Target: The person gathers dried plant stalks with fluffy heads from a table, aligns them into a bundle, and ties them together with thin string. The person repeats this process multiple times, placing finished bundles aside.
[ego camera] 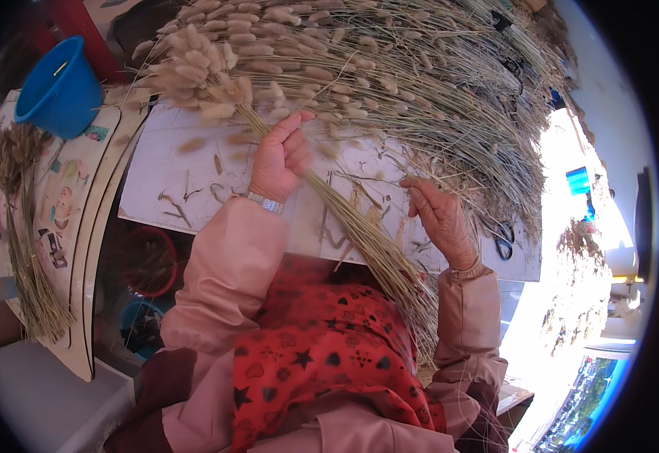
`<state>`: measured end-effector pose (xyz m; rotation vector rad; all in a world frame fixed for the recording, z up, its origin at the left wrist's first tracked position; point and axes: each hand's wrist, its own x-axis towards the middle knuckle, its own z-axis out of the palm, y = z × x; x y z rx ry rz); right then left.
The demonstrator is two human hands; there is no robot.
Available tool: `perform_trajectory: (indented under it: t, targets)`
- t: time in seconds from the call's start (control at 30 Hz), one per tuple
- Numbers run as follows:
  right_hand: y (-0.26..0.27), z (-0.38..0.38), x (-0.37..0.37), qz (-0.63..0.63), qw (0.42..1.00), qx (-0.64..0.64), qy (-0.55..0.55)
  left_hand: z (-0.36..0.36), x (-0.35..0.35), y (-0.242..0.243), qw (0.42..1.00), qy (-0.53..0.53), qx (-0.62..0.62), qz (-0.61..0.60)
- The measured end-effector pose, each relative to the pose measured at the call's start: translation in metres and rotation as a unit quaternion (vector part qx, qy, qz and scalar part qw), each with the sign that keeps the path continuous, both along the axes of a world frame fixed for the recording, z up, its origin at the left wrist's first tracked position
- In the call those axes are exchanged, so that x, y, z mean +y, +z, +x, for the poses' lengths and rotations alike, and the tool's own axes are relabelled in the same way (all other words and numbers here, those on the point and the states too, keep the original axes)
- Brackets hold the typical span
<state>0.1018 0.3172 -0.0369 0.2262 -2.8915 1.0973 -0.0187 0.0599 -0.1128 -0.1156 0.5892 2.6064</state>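
Observation:
My left hand (281, 156) is closed around a bundle of dried bunny-tail grass (357, 221). Its fluffy seed heads (199, 65) point to the upper left, and the stems slant down to the right, past the table edge beside my red patterned apron (318, 334). My right hand (437, 215) hovers over the right part of the table, thumb and fingers drawn together. Thin stalks pass near those fingertips; whether one is pinched there is unclear. Beyond both hands lies a large heap of the same grass (397, 96), heads towards the left.
Scissors with dark handles (504, 240) lie right of my right hand. Stem scraps litter the white tabletop (159, 164). On a side table at left are a blue bucket (60, 90) and another grass bundle (32, 238). A red basket (151, 260) and a blue container (139, 325) stand below.

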Motion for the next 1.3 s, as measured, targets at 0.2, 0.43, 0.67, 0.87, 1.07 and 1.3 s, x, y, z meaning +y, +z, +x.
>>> perform_trajectory:
  t: [0.2,0.43,0.67,0.87,1.07,1.3]
  targets:
    - [-0.007,0.012,-0.013,0.055,0.998,-0.006,0.034,0.001,0.001,0.001,1.0,0.005,-0.011,0.0]
    - [-0.016,0.015,-0.003,0.119,0.991,-0.04,0.049,0.002,0.001,0.002,1.0,-0.002,0.018,0.01]
    - [-0.019,0.002,0.025,0.231,0.966,-0.026,0.116,0.003,0.001,0.002,0.998,0.0,0.042,0.039]
    - [0.011,-0.022,0.015,0.104,0.99,0.033,0.084,0.003,0.0,0.0,0.994,-0.016,0.091,0.057]
    - [0.006,-0.063,-0.063,-0.056,0.995,0.004,0.086,0.005,0.0,0.004,0.997,-0.011,0.067,0.041]
    - [-0.025,-0.075,-0.103,-0.135,0.99,-0.019,0.044,0.005,-0.001,0.008,0.998,-0.013,0.06,0.021]
